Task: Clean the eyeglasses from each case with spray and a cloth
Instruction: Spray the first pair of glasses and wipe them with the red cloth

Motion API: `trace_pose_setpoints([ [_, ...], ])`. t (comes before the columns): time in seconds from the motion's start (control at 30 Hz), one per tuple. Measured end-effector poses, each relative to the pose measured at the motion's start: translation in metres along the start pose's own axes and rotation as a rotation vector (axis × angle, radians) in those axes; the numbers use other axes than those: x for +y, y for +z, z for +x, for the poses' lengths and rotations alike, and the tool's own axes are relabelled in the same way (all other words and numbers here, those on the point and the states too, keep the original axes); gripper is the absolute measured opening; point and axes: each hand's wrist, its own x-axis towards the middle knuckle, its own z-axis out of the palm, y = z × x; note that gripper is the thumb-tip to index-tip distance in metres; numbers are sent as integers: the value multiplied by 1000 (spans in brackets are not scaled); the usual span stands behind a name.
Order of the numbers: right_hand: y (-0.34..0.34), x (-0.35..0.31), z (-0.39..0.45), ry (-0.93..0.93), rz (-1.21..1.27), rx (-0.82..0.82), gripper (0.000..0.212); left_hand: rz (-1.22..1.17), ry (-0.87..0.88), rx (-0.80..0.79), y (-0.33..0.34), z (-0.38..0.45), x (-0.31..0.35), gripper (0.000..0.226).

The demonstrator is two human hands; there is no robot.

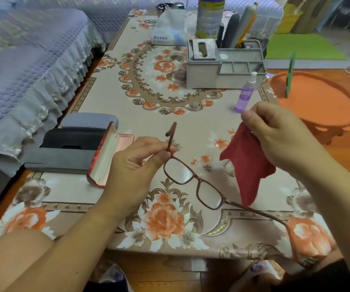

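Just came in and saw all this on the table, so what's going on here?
A person is cleaning eyeglasses. The left hand pinches the dark red glasses at a hinge, held above the table with the arms unfolded. The right hand pinches a red cloth that hangs beside them, not touching the lenses. A red case lies open at left, and a purple spray bottle stands behind.

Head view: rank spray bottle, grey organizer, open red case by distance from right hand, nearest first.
From the right hand, which holds the red cloth:
1. Spray bottle: just beyond the hand, toward the table's far right edge.
2. Grey organizer: farther back, behind the bottle.
3. Open red case: across the table on the left, past the left hand.
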Motion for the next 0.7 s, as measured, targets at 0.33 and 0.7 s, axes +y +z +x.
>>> trace_pose_setpoints([
  [0.33,-11,-3,-6,-238,86,-176,23,17,-3,13,0,3,0,16],
  [0.7,-10,8,4,-342,-142,114,28,20,26,32,3,0,4,18],
])
